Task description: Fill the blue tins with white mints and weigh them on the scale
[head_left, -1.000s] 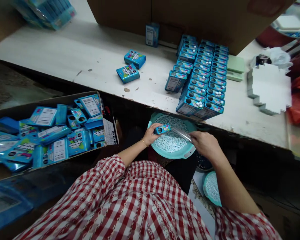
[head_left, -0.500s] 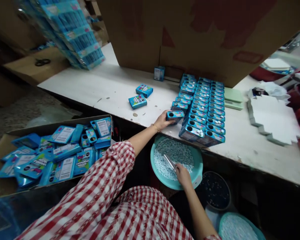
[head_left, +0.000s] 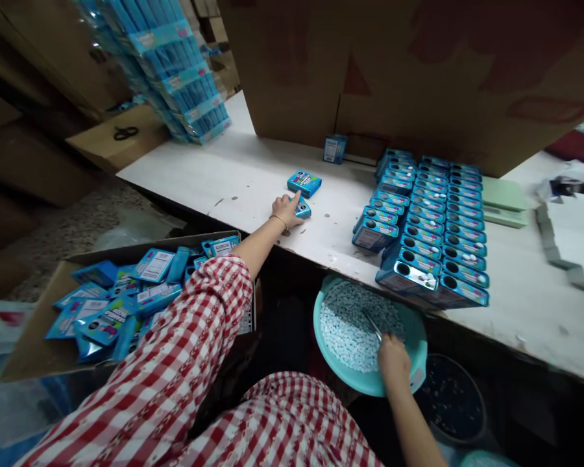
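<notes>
My left hand (head_left: 285,211) reaches across the white table (head_left: 253,175) and closes over a small blue box (head_left: 302,209) lying flat, just in front of a second loose blue box (head_left: 304,183). My right hand (head_left: 393,360) is low in a teal bowl (head_left: 415,337) of small white pellets (head_left: 345,324), gripping a clear tube (head_left: 372,325) that points into the pellets. Rows of upright blue boxes (head_left: 425,224) with round top holes stand on the table to the right, several holding white pellets.
A cardboard carton (head_left: 39,350) of loose blue boxes sits at my left. Large cardboard boxes (head_left: 418,71) wall the table's back. Stacked blue packs (head_left: 175,71), scissors (head_left: 125,132), green pads (head_left: 503,194), a dark bowl (head_left: 450,402) under the table.
My left hand set a filled box beside the rows, then moved left to the loose box on the table. My right hand dipped the tube into the pellet bowl. The view swung left.
</notes>
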The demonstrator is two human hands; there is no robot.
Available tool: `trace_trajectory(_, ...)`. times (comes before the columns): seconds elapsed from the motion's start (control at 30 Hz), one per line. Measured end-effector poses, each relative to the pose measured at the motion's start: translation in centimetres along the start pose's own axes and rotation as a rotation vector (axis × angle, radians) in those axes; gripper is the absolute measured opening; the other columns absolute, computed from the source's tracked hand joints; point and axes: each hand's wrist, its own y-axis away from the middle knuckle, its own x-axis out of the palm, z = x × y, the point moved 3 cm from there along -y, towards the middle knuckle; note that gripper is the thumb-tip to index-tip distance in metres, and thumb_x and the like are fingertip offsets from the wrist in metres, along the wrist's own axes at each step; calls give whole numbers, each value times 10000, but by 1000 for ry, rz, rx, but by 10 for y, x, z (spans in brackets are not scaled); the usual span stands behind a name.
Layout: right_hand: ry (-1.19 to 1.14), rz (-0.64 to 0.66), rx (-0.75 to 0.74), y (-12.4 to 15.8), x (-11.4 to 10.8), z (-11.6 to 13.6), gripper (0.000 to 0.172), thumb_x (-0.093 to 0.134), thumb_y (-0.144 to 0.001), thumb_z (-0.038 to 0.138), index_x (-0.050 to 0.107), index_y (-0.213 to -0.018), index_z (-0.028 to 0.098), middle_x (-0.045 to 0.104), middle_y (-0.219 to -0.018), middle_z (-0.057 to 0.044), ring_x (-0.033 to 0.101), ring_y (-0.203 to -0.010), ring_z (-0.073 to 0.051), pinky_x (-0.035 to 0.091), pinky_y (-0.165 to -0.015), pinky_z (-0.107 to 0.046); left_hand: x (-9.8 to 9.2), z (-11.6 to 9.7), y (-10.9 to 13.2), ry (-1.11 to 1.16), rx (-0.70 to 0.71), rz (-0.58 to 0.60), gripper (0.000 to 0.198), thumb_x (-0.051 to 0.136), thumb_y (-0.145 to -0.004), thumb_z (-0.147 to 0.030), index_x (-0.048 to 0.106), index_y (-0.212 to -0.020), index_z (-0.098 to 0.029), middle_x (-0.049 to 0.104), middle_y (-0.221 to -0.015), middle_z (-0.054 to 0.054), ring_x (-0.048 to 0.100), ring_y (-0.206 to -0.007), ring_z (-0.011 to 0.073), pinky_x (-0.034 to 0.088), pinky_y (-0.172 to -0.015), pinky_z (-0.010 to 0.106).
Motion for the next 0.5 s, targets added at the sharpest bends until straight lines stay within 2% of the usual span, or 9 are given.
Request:
trace_trajectory(0.1,27,106,-70,-6,-3,16,419,266,-838,30,627,-1049,59,613,-1048,-198,614,-925,-251,459,-726,-321,2,-19,39,271,187,-36,1023,757,-507,-294,271,-1398,-171,386,-1279,140,358,-1216,343,276,-1046,447)
trace_trajectory(0.2,-36,179,-149,-9,3,32,412,312,-829,24,621,-1089,104,626,-1071,-168,610,-957,-204,445,-757,-269,14,-42,111,706,401,-79,1043,770,-506,-359,253,-1392,-170,361,-1321,132,367,-1237,305,302,-1055,415)
trace_trajectory(0.27,-79,221,-180,-12,9,36,424,345,-817,30,618,-1117,153,640,-1076,-137,607,-976,-182,434,-774,-245,31,-52,162,985,404,-5,1026,782,-513,-371,265,-1380,-191,394,-1329,127,402,-1227,298,322,-1047,417)
trace_trajectory(0.37,-165,293,-235,-15,15,36,406,396,-787,50,664,-1046,213,658,-1076,-77,592,-1017,-173,422,-791,-223,63,-59,222,1339,176,193,976,805,-493,-331,338,-1342,-217,469,-1309,112,455,-1200,305,353,-1027,430)
trace_trajectory(0.43,-226,326,-279,-16,16,35,370,423,-775,69,694,-965,236,674,-1043,-26,584,-1027,-151,411,-796,-191,81,-59,247,1546,-49,329,855,777,-530,-351,417,-1293,-212,520,-1274,113,492,-1169,315,384,-997,454)
trace_trajectory(0.5,-269,339,-296,-14,13,34,349,433,-776,81,705,-915,250,690,-987,10,592,-1000,-124,406,-785,-161,94,-59,260,1716,-231,476,700,714,-592,-415,501,-1221,-192,565,-1223,126,525,-1134,328,420,-952,489)
